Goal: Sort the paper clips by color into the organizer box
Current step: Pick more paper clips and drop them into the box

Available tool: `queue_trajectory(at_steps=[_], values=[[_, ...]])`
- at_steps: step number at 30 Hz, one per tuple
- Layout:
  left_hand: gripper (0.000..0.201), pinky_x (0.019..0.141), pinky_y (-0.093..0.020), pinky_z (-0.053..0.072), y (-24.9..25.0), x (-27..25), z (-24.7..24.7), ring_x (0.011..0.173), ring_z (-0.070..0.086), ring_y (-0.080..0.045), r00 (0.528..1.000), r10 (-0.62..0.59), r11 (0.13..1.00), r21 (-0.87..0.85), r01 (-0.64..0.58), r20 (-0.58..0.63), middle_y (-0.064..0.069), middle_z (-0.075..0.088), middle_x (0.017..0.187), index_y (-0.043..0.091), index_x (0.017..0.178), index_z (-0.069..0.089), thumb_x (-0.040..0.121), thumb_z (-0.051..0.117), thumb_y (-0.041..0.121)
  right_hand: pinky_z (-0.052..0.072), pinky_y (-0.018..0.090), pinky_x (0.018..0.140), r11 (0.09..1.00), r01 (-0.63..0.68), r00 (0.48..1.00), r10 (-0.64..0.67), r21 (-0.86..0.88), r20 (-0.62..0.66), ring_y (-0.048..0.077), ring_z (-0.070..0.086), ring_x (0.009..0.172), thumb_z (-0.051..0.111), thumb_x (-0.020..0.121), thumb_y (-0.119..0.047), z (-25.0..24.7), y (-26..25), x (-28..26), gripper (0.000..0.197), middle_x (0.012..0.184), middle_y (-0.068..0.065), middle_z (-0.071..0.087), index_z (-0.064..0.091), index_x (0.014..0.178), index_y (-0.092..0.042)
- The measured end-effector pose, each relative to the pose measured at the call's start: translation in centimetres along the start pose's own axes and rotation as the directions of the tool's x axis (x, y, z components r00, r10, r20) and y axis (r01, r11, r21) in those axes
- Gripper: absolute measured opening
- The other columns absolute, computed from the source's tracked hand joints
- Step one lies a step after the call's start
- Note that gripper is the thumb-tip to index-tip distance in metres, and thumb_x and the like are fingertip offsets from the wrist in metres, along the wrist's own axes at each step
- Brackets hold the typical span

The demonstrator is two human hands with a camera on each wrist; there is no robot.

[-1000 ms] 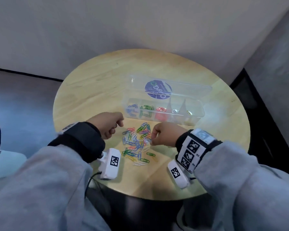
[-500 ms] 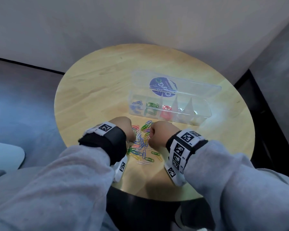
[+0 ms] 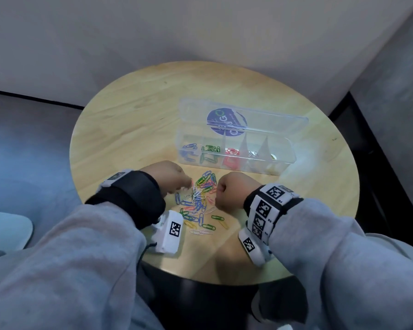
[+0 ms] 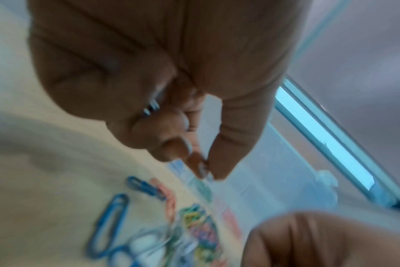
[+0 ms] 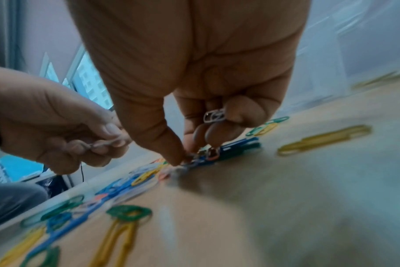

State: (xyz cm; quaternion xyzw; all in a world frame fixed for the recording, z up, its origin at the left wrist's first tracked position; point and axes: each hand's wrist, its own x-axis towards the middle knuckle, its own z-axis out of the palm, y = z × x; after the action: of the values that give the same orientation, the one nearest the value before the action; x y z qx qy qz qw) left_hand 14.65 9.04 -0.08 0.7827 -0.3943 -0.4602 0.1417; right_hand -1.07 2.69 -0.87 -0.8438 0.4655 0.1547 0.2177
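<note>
Round pale-wood bench carries mixed coloured paper clips heaped at 6 o'clock of the clear plastic organizer box; left hand and right hand each pinch silver clips, probably gathering one colour.

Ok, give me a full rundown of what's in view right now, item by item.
round table: one, light wood, under everything.
organizer box: one, clear plastic, far side of the table, lid open.
lid sticker: one, purple, on the open lid.
sorted clips: blue in the leftmost compartment, green next, red third; further right too faint to tell.
loose paper clips: a mixed pile, too many to count, blue, green, yellow, pink and white, between the hands.
wrist cameras: two, white with black markers.
sleeves: two, grey.
left hand: fingers pinching a pale clip.
right hand: curled fingers holding a white clip, thumb tip down in the pile.
</note>
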Motion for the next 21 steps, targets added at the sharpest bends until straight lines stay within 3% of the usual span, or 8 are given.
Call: queue_trajectory(at_steps=[4,7,10,14,17,19,21], values=[[0.021,0.034,-0.009,0.022,0.4,-0.4,-1.0,0.051,0.039,-0.01,0.999,-0.049,0.897,-0.441,0.042,-0.004,-0.006,0.05,0.068,0.009,0.066,0.045,0.085,0.042,0.001,0.043,0.024,0.06,0.964,-0.062,0.998,0.059,0.258,0.018,0.015,0.047,0.06,0.057,0.081,-0.015,-0.7,1.0,0.1,0.019,0.065,0.0,0.053,0.051,0.063,-0.017],[0.021,0.033,-0.008,0.023,0.5,-1.0,-1.7,0.038,0.042,-0.003,0.998,-0.06,0.789,-0.613,0.039,-0.014,-0.003,0.053,0.065,0.01,0.067,0.044,0.086,0.04,0.001,0.047,0.029,0.063,0.906,-0.089,0.994,0.052,0.413,0.1,0.019,0.052,0.062,0.056,0.084,-0.009,-1.5,1.1,0.0,0.021,0.07,0.006,0.059,0.05,0.065,-0.014],[0.02,0.031,-0.008,0.023,0.2,-1.2,-1.8,0.031,0.043,-0.002,0.998,-0.068,0.7,-0.713,0.041,-0.01,-0.003,0.051,0.062,0.011,0.068,0.043,0.086,0.041,0.002,0.043,0.025,0.05,0.754,-0.142,0.977,0.003,0.641,0.213,0.023,0.051,0.059,0.05,0.087,0.002,-1.7,1.3,-0.2,0.02,0.076,0.019,0.059,0.049,0.07,-0.008],[0.016,0.032,-0.008,0.029,0.0,-1.5,-1.9,0.034,0.047,-0.005,0.998,-0.059,0.639,-0.767,0.053,0.02,-0.004,0.05,0.068,0.012,0.079,0.05,0.086,0.038,0.005,0.04,0.016,0.034,0.541,-0.199,0.97,-0.011,0.817,0.244,0.012,0.048,0.043,0.037,0.092,0.007,-1.4,1.3,-0.3,0.024,0.066,0.012,0.05,0.053,0.078,-0.006],[0.014,0.032,-0.009,0.03,0.1,-1.5,-1.8,0.036,0.048,-0.006,0.998,-0.066,0.676,-0.735,0.06,0.021,-0.003,0.051,0.068,0.012,0.082,0.056,0.088,0.043,0.013,0.04,0.015,0.036,0.458,-0.271,0.95,-0.018,0.847,0.313,0.016,0.044,0.054,0.027,0.089,0.007,-1.3,1.4,-0.5,0.031,0.067,0.008,0.045,0.053,0.077,-0.006],[0.013,0.032,-0.01,0.026,0.2,-1.3,-1.5,0.036,0.042,-0.007,0.995,-0.097,0.778,-0.625,0.07,-0.009,-0.002,0.047,0.064,0.012,0.078,0.056,0.087,0.049,0.017,0.04,0.016,0.038,0.424,-0.285,0.947,-0.017,0.86,0.322,0.016,0.044,0.056,0.027,0.089,0.004,-1.5,1.4,-0.8,0.029,0.067,0.007,0.044,0.05,0.075,-0.007],[0.012,0.036,-0.013,0.022,0.2,-1.0,-1.1,0.043,0.033,-0.013,0.993,-0.099,0.93,-0.361,0.072,-0.059,-0.002,0.041,0.062,0.012,0.076,0.054,0.086,0.054,0.02,0.035,0.016,0.038,0.444,-0.293,0.944,-0.005,0.847,0.329,0.015,0.039,0.055,0.03,0.091,0.0,-1.6,1.2,-1.1,0.026,0.065,0.006,0.041,0.045,0.072,-0.008]])
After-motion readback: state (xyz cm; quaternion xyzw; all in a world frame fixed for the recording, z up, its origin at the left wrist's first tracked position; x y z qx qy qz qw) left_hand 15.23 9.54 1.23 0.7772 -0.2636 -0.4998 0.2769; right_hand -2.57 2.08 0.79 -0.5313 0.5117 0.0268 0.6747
